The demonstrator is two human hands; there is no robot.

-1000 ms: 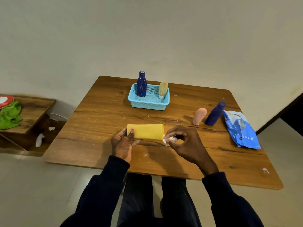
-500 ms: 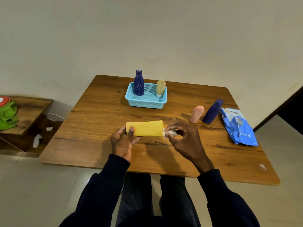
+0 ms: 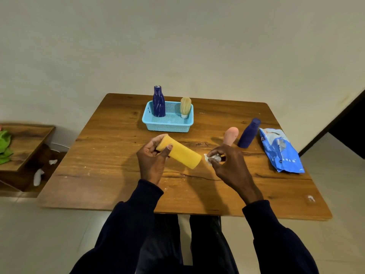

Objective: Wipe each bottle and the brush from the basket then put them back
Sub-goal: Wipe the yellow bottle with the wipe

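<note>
Here the left hand curls its fingers and thumb round one end of the yellow bottle, held tilted over the table. At the bottle's 4 o'clock end, the right hand pinches a crumpled white wipe. At 12 o'clock, the blue basket holds a navy bottle and the brush.

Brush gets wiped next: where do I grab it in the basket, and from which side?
Come from above. The brush stands upright on its white base in the far right corner of the basket, close to the walls, so pinch the tuft's lower part, probably across its free left and near sides.
</note>
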